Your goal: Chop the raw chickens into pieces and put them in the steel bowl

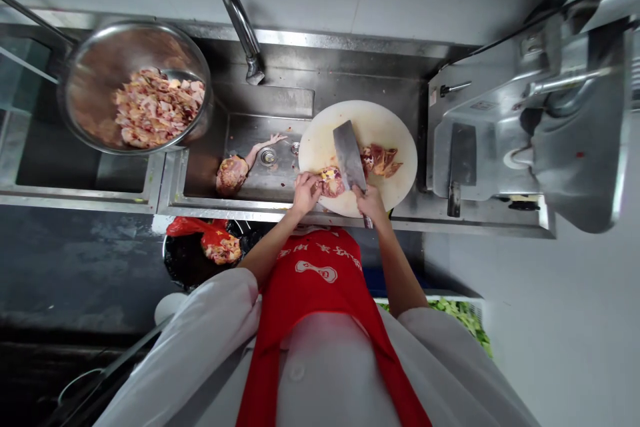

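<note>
A round white cutting board [320, 117] lies at the right end of the sink. My right hand [371, 205] is wrapped round the handle of a cleaver [349, 155], whose wide blade is over the board. Left of the blade sits a piece of raw poultry [332, 184] with yellow fat showing. My left hand [307, 192] has its fingers closed at the left end of that piece, gripping it. On the blade's right side lie cut pieces of dark poultry meat [383, 160].
A large steel bowl [80, 100] of chopped meat stands at the left. A poultry leg with its foot [233, 173] lies in the sink [275, 190], below the faucet [239, 20]. At right are a metal slicer [585, 147] and another cleaver [462, 153]. Below stands a black-lined bin [183, 260].
</note>
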`<act>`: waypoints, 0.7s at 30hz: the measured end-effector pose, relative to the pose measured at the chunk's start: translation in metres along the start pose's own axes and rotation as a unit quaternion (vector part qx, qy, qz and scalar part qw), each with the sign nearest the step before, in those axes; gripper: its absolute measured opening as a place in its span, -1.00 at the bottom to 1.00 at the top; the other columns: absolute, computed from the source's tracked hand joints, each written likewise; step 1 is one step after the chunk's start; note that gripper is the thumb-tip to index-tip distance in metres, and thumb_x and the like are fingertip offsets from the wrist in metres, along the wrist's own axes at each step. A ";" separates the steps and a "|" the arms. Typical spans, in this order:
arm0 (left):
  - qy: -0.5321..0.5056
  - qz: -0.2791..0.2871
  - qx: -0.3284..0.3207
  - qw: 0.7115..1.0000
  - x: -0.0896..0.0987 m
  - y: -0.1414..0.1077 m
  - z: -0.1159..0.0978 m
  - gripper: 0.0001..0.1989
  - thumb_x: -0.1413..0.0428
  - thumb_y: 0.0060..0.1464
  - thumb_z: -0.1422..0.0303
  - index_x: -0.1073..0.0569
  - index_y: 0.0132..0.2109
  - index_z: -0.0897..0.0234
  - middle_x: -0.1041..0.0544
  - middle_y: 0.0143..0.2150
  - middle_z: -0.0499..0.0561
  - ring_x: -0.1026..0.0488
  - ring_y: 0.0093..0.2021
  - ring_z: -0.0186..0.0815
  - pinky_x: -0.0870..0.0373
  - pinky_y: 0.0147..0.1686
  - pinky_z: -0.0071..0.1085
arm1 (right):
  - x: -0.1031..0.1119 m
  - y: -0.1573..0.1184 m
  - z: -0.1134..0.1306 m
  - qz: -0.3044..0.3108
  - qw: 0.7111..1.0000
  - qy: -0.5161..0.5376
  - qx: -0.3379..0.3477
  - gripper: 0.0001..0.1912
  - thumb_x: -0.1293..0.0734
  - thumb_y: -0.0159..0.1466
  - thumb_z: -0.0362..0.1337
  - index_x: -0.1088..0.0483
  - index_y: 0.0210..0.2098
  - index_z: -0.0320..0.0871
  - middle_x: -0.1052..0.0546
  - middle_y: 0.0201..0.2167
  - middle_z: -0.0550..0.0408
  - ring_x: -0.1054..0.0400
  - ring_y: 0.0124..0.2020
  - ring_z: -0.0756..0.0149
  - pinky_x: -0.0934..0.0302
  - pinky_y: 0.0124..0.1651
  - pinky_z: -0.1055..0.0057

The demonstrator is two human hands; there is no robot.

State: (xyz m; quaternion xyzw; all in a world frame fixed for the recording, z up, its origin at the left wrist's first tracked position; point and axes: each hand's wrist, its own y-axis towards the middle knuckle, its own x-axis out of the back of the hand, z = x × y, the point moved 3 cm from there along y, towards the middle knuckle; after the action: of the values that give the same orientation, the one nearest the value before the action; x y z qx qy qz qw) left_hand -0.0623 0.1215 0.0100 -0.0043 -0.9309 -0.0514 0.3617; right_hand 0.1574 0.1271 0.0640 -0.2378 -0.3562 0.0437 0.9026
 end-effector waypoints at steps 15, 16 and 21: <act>0.030 0.119 -0.129 0.984 0.011 0.012 -0.007 -0.66 -0.01 0.12 0.52 -0.51 -0.02 0.14 -0.46 0.07 0.12 -0.28 0.18 -0.08 -0.20 0.15 -0.08 | -0.058 0.018 0.026 0.070 0.992 -0.104 -0.012 -0.51 -0.17 0.37 -0.05 -0.54 -0.38 -0.29 -0.52 -0.59 -0.10 -0.45 -0.52 0.24 -0.20 -0.46 0.47; 0.052 0.162 -0.151 0.974 0.011 0.018 -0.008 -0.63 -0.04 0.09 0.52 -0.52 0.00 0.11 -0.45 0.09 0.12 -0.26 0.20 -0.04 -0.18 0.16 -0.04 | -0.056 0.025 0.023 0.074 0.994 -0.084 -0.015 -0.50 -0.17 0.37 -0.02 -0.54 -0.39 -0.29 -0.48 -0.64 -0.04 -0.40 -0.60 0.28 -0.16 -0.51 0.48; 0.125 0.237 -0.174 0.948 0.027 0.037 0.003 -0.73 -0.17 0.00 0.45 -0.54 -0.11 0.15 -0.47 -0.01 0.17 -0.27 0.13 0.06 -0.12 0.16 0.06 | -0.016 0.047 0.016 0.034 0.999 -0.025 -0.004 -0.54 -0.19 0.35 -0.04 -0.50 -0.34 -0.31 -0.41 -0.70 0.08 -0.29 -0.68 0.35 -0.10 -0.58 0.50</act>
State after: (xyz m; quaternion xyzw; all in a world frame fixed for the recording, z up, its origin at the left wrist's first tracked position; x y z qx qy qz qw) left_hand -0.0822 0.1579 0.0293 -0.2808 -0.8269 -0.1257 0.4708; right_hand 0.1390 0.1710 0.0428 -0.2521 -0.3702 0.0785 0.8906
